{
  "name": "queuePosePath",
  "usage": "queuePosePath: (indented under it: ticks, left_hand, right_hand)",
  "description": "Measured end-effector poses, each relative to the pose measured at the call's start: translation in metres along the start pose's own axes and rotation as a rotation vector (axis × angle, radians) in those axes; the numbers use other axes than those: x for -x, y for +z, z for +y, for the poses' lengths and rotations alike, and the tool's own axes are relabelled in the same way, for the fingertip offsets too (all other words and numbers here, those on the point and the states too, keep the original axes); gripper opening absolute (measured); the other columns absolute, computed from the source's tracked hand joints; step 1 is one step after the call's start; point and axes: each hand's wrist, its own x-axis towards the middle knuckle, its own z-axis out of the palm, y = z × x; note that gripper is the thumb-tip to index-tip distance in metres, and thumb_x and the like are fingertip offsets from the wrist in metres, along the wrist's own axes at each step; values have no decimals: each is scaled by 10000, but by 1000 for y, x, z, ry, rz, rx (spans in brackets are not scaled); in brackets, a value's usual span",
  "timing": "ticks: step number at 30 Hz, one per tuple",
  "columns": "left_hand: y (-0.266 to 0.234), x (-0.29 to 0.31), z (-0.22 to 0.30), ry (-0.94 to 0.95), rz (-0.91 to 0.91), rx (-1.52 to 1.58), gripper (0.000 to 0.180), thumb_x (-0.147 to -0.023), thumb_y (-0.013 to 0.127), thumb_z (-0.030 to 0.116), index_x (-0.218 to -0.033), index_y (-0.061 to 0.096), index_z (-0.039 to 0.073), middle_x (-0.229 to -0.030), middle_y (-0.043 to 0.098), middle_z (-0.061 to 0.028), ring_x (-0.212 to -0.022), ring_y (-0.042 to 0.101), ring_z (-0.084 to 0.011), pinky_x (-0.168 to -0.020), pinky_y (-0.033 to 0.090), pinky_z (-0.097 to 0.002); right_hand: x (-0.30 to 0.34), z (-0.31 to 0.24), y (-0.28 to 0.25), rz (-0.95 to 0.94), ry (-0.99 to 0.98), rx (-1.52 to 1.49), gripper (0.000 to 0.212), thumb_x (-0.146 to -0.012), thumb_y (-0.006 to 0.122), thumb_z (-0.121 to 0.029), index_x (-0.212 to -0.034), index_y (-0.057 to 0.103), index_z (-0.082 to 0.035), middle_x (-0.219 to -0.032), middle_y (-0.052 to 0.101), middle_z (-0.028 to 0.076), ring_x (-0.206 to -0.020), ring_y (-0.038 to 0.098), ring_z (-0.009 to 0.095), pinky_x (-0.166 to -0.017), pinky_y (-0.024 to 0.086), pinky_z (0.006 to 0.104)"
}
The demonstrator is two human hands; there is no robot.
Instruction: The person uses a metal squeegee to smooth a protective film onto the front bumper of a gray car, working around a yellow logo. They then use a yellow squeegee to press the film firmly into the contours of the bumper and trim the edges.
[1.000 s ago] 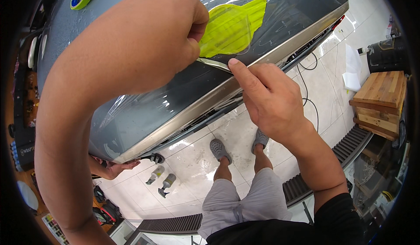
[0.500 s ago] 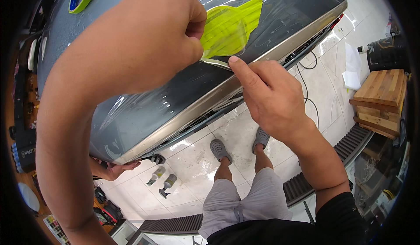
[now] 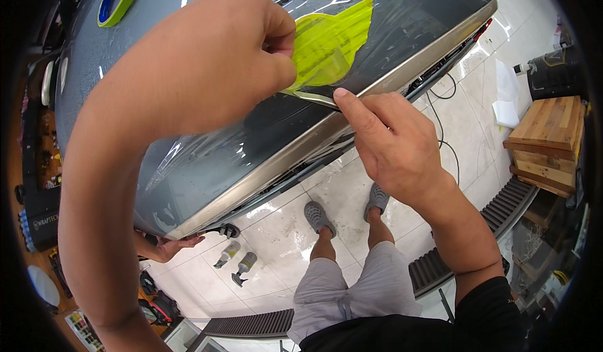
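Right hand (image 3: 399,141) is apparently pinching the pale strip (image 3: 313,97) at four o'clock; left hand (image 3: 248,57) is covering its ten o'clock end, grip hidden. Yellow-green patch (image 3: 330,47) is lying toward one o'clock on grey bodywork (image 3: 251,141). Apparent step: tensioning; next move seemingly calling for steady pull.

Worn on your head as the left of a pair, the wide fisheye camera looks steeply down, with your left hand (image 3: 254,54) and right hand (image 3: 400,141) near it over the car (image 3: 213,163), and your shoes (image 3: 318,217) and the tiled floor (image 3: 273,223) farther below.
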Motion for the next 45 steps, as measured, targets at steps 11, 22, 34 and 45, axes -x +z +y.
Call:
queuePosePath:
  ticks: [11, 22, 34, 45]
  left_hand:
    - [9, 3, -1, -24, 56, 47, 108, -836, 605, 77, -850, 634, -25, -663, 553, -63, -601, 508, -137, -602, 436, -310]
    - [20, 9, -9, 147, 188, -111, 163, -898, 669, 114, -874, 638, -44, -686, 581, -139, -609, 517, -199, -609, 429, -367]
    - [24, 15, -4, 88, 229, -99, 202, -933, 671, 141, -853, 632, -41, -643, 554, -101, -576, 473, -158, -570, 390, -337]
    - [23, 15, -7, 104, 230, -83, 187, -933, 663, 122, -850, 630, -42, -640, 550, -102, -580, 475, -160, -575, 394, -339]
  right_hand:
    - [-2, 5, -14, -76, 10, 6, 505, -754, 691, 37, -1254, 675, -32, -903, 645, 87, -755, 618, 246, -637, 512, 353]
    - [13, 0, -15, -48, 68, -70, 487, -747, 653, 50, -1229, 676, -13, -915, 646, 77, -770, 618, 251, -635, 531, 355]
    - [9, -5, -5, -64, 53, -71, 498, -795, 651, 12, -1293, 629, 9, -913, 614, 91, -779, 601, 253, -660, 525, 342]
    - [2, 4, -10, -59, -15, 52, 458, -773, 678, -32, -1229, 671, -1, -901, 621, 78, -762, 598, 237, -619, 510, 341]
